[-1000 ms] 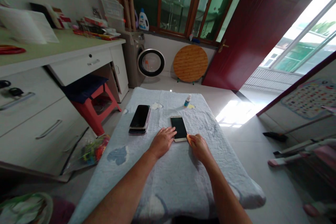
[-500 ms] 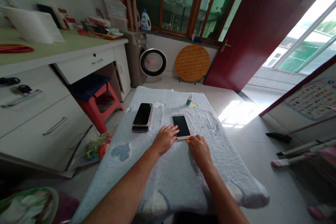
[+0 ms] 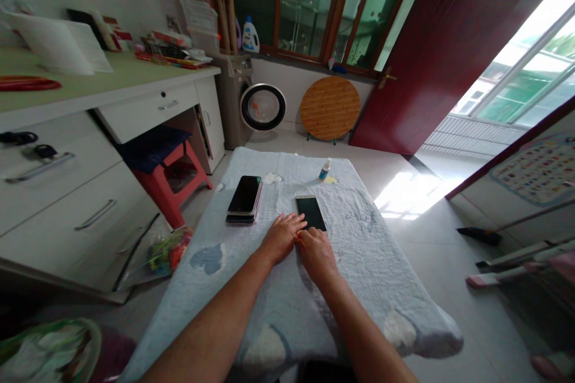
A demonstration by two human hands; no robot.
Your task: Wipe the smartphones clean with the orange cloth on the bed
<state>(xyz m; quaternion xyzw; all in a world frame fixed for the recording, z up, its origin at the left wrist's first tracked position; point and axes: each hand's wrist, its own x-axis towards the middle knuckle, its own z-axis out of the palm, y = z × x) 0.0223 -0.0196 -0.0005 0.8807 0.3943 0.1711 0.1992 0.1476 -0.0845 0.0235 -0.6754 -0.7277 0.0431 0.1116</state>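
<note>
I list one phone (image 3: 313, 214), flat on the blue cloth (image 3: 363, 257): left hand (image 3: 283, 237) spread across its left edge; right hand (image 3: 317, 252) curled at its near end, pinch hidden from me; stacked phones (image 3: 245, 195) left, small bottle (image 3: 324, 171) beyond.

Left hand (image 3: 281, 238), right hand (image 3: 317, 253), forearms (image 3: 220, 311): all bare.

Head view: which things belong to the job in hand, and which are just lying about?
Belongs to the job:
phone, left hand on it, right hand at its near end
likely the phone stack and small bottle, on the same blanket

Probably just lying about:
red stool
washing machine
round wooden board
</note>
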